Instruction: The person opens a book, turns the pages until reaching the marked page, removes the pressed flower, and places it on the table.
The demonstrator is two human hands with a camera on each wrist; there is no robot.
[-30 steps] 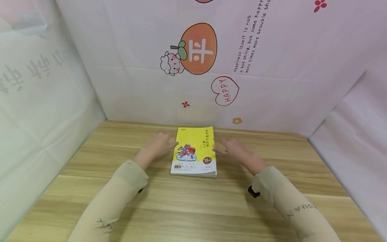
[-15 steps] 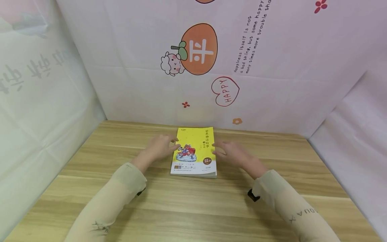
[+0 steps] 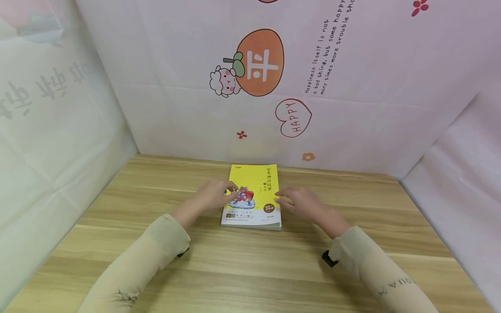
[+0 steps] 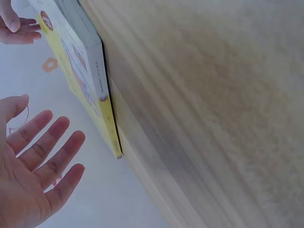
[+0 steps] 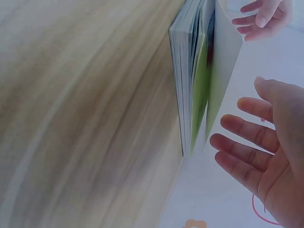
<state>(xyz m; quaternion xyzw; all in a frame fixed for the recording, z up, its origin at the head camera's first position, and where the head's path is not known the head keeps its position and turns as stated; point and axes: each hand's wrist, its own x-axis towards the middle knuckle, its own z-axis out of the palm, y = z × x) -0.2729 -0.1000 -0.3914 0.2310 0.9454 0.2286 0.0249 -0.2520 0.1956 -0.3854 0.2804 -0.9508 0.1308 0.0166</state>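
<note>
A yellow and white paperback book point(image 3: 250, 208) lies flat near the far edge of the table, its cover showing a cartoon figure. My left hand point(image 3: 208, 195) hovers at the book's left side, thumb and index finger over that edge. In the left wrist view the left hand point(image 4: 35, 175) has its fingers loosely spread, apart from the spine. At the book's right side is my right hand point(image 3: 305, 203). The right wrist view shows the right hand point(image 5: 270, 147) with relaxed fingers, a gap from the page edges; the front cover of the book point(image 5: 190, 71) stands slightly lifted there.
The wooden table point(image 3: 250, 269) has wood-grain strips. Behind it hangs a white printed cloth point(image 3: 176, 117) with cartoon drawings and lettering, and similar cloth walls point(image 3: 58, 143) close off the left and right sides. Both sleeves have dark bands point(image 3: 329, 258) under the cuffs.
My left hand has moved slightly right and nearer, its fingertips now over the book's left edge. The right hand has come slightly nearer too. The book has stayed in place.
</note>
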